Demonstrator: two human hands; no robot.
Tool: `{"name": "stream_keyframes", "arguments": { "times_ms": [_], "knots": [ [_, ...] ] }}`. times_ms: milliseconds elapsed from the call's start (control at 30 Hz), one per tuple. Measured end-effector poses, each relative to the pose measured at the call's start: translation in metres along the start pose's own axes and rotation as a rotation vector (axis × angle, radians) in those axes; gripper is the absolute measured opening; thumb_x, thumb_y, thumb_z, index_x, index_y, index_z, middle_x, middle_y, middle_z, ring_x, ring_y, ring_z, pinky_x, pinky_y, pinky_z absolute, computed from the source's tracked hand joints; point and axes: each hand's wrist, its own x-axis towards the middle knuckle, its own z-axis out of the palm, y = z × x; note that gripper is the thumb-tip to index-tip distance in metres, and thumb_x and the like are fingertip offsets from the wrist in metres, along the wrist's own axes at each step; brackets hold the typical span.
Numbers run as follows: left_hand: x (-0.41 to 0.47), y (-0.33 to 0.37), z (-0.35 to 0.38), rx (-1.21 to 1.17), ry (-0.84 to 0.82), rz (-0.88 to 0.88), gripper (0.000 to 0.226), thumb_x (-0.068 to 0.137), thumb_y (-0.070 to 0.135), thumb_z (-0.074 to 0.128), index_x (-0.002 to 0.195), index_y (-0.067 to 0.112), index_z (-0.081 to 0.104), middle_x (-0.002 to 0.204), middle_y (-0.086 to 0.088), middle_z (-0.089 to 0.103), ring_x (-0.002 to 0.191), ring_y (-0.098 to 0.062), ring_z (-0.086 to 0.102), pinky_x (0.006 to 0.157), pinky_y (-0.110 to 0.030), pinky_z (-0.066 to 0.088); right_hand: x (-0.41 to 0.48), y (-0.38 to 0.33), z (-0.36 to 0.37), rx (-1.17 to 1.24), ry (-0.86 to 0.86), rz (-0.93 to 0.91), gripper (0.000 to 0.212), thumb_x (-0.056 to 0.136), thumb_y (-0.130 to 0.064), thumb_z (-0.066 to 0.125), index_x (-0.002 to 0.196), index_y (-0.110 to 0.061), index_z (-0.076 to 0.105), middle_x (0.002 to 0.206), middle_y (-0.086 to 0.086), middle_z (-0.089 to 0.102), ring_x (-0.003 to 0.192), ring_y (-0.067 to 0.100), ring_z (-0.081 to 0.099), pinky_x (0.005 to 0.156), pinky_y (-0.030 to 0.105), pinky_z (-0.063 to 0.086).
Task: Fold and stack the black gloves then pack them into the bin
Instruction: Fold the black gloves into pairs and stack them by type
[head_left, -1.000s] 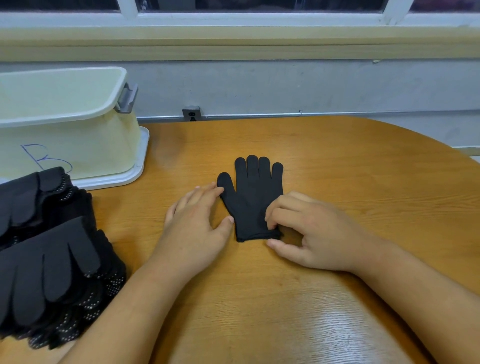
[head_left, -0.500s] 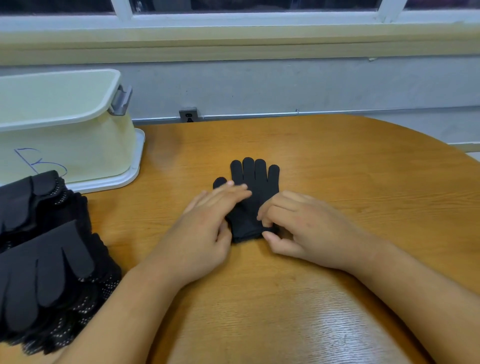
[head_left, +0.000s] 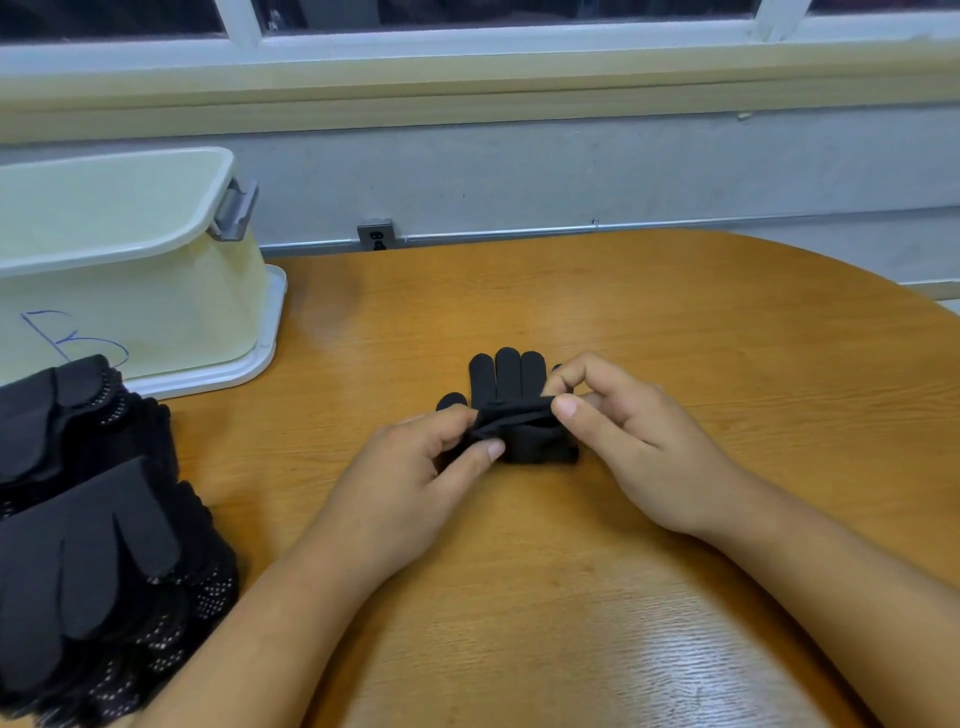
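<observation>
The left hand (head_left: 410, 473) and right hand (head_left: 644, 447) are bare, forearms too

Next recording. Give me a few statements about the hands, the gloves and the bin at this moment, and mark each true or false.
1. The left hand and the right hand both pinch the glove. True.
2. A pile of gloves lies in front of the bin, on the person's left. True.
3. The pinched glove is already inside the bin. False: it lies on the table, in front of the person.
4. The glove's fingers point toward the person. False: they point away, toward the wall.
</observation>
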Motion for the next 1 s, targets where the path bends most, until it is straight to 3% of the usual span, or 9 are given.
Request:
{"name": "stream_keyframes", "arguments": {
  "times_ms": [67,167,233,367,433,600,700,867,1000],
  "knots": [
    [-0.002,0.002,0.001,-0.053,-0.002,-0.028,0.019,0.106,0.048,0.061,0.108,0.032,0.071,0.096,0.011,0.076,0.094,-0.016,0.071,0.084,-0.051,0.056,-0.002,-0.003,-0.004,0.051,-0.058,0.049,0.03,0.104,-0.051,0.062,0.128,-0.034,0.061,0.081,-0.008,0.073,0.075,0.014,0.066,0.076,0.037,0.052],
    [-0.003,0.005,0.004,-0.08,0.035,-0.037,0.018,0.106,0.045,0.062,0.106,0.03,0.071,0.091,0.009,0.077,0.088,-0.015,0.072,0.082,-0.049,0.055,-0.001,-0.003,-0.003,-0.048,-0.092,0.071,0.047,0.096,-0.035,0.08,0.138,-0.04,0.06,0.109,-0.014,0.08,0.104,0.009,0.074,0.092,0.026,0.056],
    [-0.004,0.01,0.006,-0.11,0.05,-0.051,0.012,0.106,0.039,0.062,0.103,0.032,0.071,0.089,0.01,0.077,0.085,-0.013,0.071,0.082,-0.045,0.054,0.002,-0.001,-0.001,-0.042,-0.058,0.102,0.046,0.096,-0.023,0.081,0.136,-0.038,0.063,0.107,-0.014,0.08,0.099,0.007,0.074,0.088,0.022,0.054],
    [-0.003,0.016,0.006,-0.214,0.013,-0.117,0.017,0.107,0.042,0.06,0.123,0.038,0.064,0.098,0.008,0.081,0.095,-0.024,0.075,0.094,-0.054,0.055,0.004,0.001,0.003,0.09,-0.039,0.165,0.031,0.1,-0.018,0.076,0.127,-0.031,0.069,0.092,-0.017,0.078,0.085,0.003,0.071,0.082,0.017,0.05],
    [-0.003,0.019,0.005,-0.243,0.007,-0.145,0.025,0.106,0.039,0.064,0.13,0.043,0.057,0.1,0.013,0.081,0.097,-0.015,0.077,0.098,-0.051,0.054,0.006,-0.001,0.006,0.14,-0.012,0.181,0.027,0.102,-0.018,0.074,0.125,-0.029,0.067,0.085,-0.018,0.076,0.082,0.002,0.073,0.078,0.016,0.051],
    [0.003,0.02,0.01,-0.139,0.124,-0.163,0.037,0.103,0.037,0.067,0.135,0.045,0.05,0.087,0.022,0.078,0.086,0.0,0.073,0.083,-0.03,0.056,0.011,0.0,0.013,0.137,0.083,0.232,0.042,0.104,-0.022,0.071,0.14,-0.036,0.055,0.096,-0.003,0.081,0.091,0.016,0.08,0.09,0.043,0.063],
    [0.008,0.022,0.015,-0.066,0.2,-0.18,0.042,0.101,0.043,0.069,0.137,0.046,0.048,0.082,0.024,0.076,0.077,-0.003,0.071,0.073,-0.033,0.057,0.015,0.006,0.016,0.029,0.142,0.233,0.054,0.103,-0.03,0.072,0.149,-0.042,0.047,0.093,-0.001,0.079,0.085,0.017,0.079,0.087,0.051,0.062],
    [0.014,0.012,0.022,0.079,0.285,-0.114,0.044,0.097,0.044,0.071,0.134,0.045,0.048,0.073,0.01,0.064,0.073,-0.009,0.062,0.064,-0.032,0.045,0.02,0.01,0.02,-0.202,0.23,0.211,0.058,0.101,-0.037,0.073,0.151,-0.045,0.044,0.089,-0.009,0.072,0.064,0.006,0.067,0.06,0.017,0.045],
    [0.016,0.009,0.025,0.16,0.276,-0.091,0.051,0.097,0.042,0.072,0.139,0.047,0.043,0.084,0.017,0.054,0.088,-0.006,0.055,0.084,-0.038,0.049,0.02,0.012,0.023,-0.378,0.265,0.164,0.063,0.098,-0.036,0.076,0.152,-0.041,0.045,0.099,-0.017,0.063,0.074,0.003,0.063,0.067,0.018,0.045]
  ]
}}
